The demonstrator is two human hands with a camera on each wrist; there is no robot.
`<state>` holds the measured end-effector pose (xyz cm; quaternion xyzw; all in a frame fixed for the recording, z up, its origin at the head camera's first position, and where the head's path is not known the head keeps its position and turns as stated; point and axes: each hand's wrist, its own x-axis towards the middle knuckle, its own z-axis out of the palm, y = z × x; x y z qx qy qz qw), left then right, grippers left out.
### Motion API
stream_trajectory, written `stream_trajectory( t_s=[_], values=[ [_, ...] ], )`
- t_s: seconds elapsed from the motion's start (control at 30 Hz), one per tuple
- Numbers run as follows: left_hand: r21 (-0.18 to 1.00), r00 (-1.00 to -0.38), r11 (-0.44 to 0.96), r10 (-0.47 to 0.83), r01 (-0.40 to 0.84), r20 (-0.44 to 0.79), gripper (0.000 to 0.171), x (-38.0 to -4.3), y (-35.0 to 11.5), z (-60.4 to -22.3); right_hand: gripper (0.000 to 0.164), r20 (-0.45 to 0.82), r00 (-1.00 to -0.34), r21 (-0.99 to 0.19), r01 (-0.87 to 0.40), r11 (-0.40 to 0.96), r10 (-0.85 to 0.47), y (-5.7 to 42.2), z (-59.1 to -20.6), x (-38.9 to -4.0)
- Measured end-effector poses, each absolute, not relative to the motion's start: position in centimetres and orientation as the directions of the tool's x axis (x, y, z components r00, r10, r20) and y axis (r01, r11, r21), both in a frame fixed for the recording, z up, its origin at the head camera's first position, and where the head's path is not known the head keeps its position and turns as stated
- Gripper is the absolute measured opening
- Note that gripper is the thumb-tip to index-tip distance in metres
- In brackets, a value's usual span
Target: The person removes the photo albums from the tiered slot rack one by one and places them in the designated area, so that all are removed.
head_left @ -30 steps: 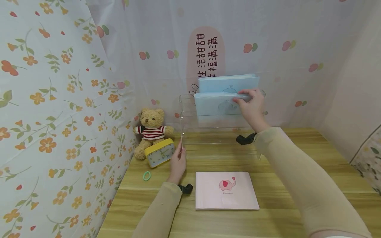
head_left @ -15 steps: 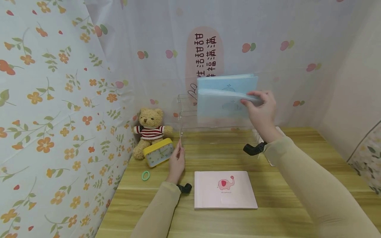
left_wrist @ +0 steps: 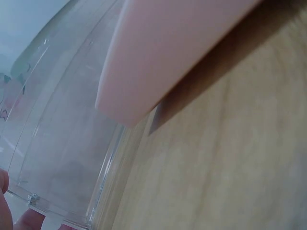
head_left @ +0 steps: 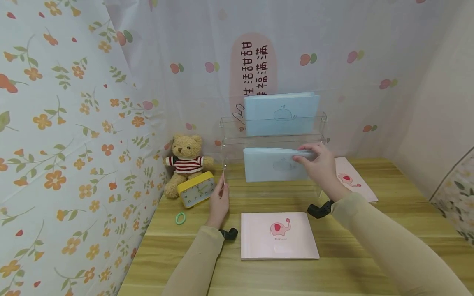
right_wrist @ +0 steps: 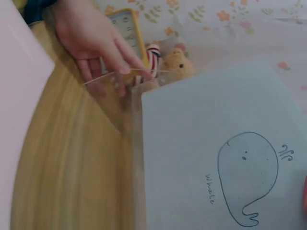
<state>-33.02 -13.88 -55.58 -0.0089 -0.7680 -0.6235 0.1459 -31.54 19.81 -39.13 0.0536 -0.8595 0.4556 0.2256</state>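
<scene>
A tiered clear display rack (head_left: 232, 144) stands on the table. My left hand (head_left: 219, 204) grips the lower part of its left side panel, between thumb and fingers. In the right wrist view, the left hand (right_wrist: 93, 40) appears at the panel's corner. With thumb and fingertips, my right hand (head_left: 321, 168) pinches the upper right edge of a light blue notebook (head_left: 268, 166) before the rack's lower tier. A whale drawing and the word "whale" show on this notebook (right_wrist: 187, 134) in the right wrist view. Another blue whale notebook (head_left: 263, 117) stands upright in the top tier.
A pink elephant notebook (head_left: 279, 248) lies flat in front of the rack. Another pink notebook (head_left: 357, 181) lies to its right, partly behind the right hand. Left of the rack are a teddy bear (head_left: 185, 164), a yellow alarm clock (head_left: 196, 190) and a green ring (head_left: 180, 218).
My right hand has brought the pinched blue notebook down from in front of the top tier to the lower tier. The left hand keeps its hold on the rack.
</scene>
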Motion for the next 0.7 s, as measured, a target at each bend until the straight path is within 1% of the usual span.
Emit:
stream_trajectory(
  t_s=[0.17, 0.43, 0.7],
  values=[
    [0.947, -0.955, 0.252, -0.17, 0.198, 0.245, 0.052, -33.2, -13.9, -56.0, 0.032, 0.374, -0.925, -0.771, -0.274, 0.575, 0.06, 20.0, -40.7, -30.9],
    [0.947, -0.953, 0.246, -0.171, 0.205, 0.25, 0.052, -33.3, -14.1, -56.0, 0.027, 0.311, -0.95, -0.761, -0.245, 0.601, 0.006, 19.7, -42.9, -30.9],
    [0.942, -0.951, 0.263, -0.172, 0.208, 0.258, 0.052, -33.2, -13.9, -55.7, 0.025, 0.231, -0.973, -0.763, -0.195, 0.616, -0.021, 19.9, -44.6, -31.0]
  ],
)
